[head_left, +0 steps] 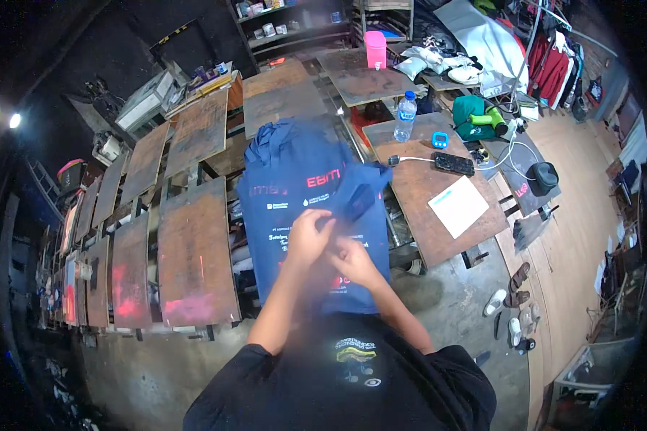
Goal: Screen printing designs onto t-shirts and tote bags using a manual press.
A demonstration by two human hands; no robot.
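Note:
A pile of navy blue fabric bags [269, 248] with pink and white print lies in front of me, its far end bunched up. A raised, smeared fold of the same cloth stands at its right side. Over the middle of the pile, my left hand [309, 238] has its fingers closed by the lower end of that fold, seemingly pinching the cloth. Just to the right and nearer to me, my right hand [355, 263] is curled with its fingertips together. Whatever lies between its fingers is hidden by blur.
Rows of worn boards [198, 248] on metal frames stand to the left. The right-hand board [424, 208] carries a water bottle [405, 118], a blue timer [440, 140], a black phone [453, 163] with a white cable and a paper sheet [459, 207]. Shoes [494, 302] lie on the floor.

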